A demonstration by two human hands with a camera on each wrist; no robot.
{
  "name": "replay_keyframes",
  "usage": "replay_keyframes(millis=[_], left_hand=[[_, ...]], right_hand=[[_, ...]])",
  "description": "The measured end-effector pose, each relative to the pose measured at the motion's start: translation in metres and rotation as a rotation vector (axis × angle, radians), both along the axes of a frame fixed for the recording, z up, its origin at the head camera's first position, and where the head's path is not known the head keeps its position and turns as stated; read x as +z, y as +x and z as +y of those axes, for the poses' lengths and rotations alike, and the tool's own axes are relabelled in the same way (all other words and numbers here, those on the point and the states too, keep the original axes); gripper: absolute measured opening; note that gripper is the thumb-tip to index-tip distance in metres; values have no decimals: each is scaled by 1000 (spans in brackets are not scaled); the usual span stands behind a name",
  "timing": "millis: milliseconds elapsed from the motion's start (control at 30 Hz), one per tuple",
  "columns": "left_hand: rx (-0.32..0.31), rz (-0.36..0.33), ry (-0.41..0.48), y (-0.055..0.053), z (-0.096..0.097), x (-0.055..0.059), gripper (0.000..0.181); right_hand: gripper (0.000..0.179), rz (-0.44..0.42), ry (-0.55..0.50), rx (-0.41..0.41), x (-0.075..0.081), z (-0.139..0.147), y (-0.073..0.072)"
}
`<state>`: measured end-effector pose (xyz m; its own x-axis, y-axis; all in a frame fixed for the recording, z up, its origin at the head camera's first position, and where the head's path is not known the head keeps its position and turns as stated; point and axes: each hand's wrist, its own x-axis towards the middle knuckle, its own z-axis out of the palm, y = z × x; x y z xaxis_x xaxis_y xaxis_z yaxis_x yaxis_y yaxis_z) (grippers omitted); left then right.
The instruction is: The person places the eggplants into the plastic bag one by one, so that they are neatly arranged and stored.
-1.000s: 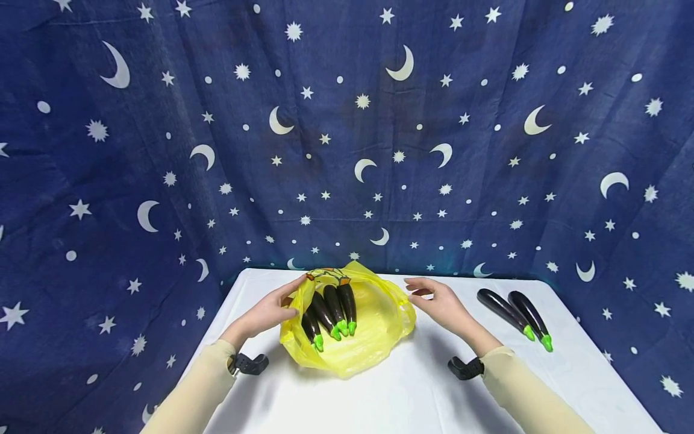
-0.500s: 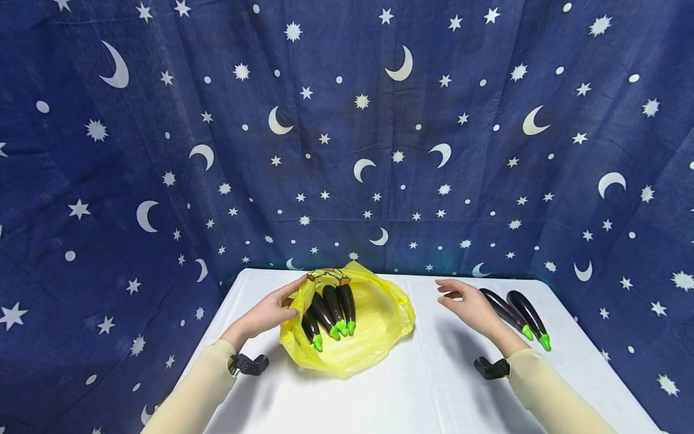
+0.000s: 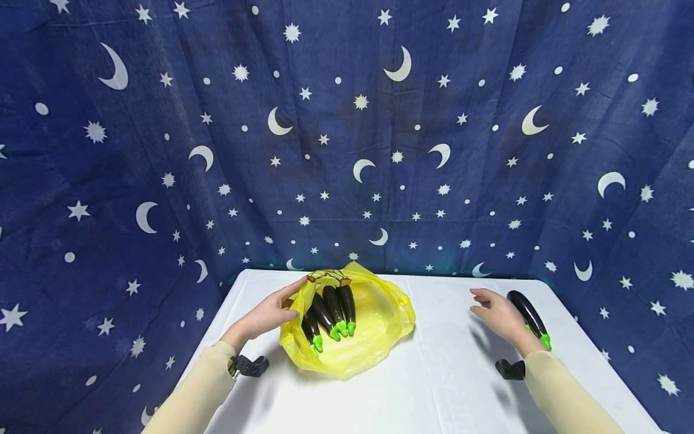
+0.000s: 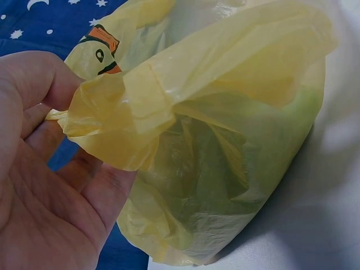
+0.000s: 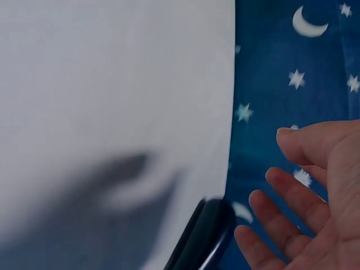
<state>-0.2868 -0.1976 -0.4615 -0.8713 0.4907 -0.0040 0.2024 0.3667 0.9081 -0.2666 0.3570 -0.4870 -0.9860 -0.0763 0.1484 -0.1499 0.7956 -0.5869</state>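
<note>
The right hand (image 3: pixel 501 313) hung above the far right part of the counter, its fingers loosely spread and nothing in its grasp. Just beyond it, to its right, lay a glossy, near-black, long eggplant (image 3: pixel 528 315) with a bright green stem end; a second loose eggplant (image 3: pixel 528 327) was mostly hidden behind the hand, its green tip showing. No contact with either could be made out. The left hand (image 3: pixel 265 313) gripped the left rim of a thin, crinkled, translucent yellow plastic bag (image 3: pixel 358 355), thumb and fingers on the gathered film. The bag stood with its mouth gaping toward the person, and inside, along its left side, four eggplants of the same kind (image 3: pixel 333 306) lay side by side, green ends toward the person. Everything rested on a counter (image 3: pixel 390 398) draped in white cloth, with a navy fabric backdrop (image 3: pixel 331 169) of white moons and stars behind.

The step seemed to be a reach for a loose eggplant while the bag was held steady; the next move probably called for lowering the right hand and closing it round one body, without tugging the rim
</note>
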Motion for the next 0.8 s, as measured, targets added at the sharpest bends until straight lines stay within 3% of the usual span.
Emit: replay_keyframes(millis=[400, 800], left_hand=[[-3, -7, 4, -1, -2, -1, 85], [4, -15, -2, -1, -1, 0, 85]], right_hand=[[57, -62, 185, -156, -13, 32, 1], [63, -23, 219, -198, -22, 52, -1]])
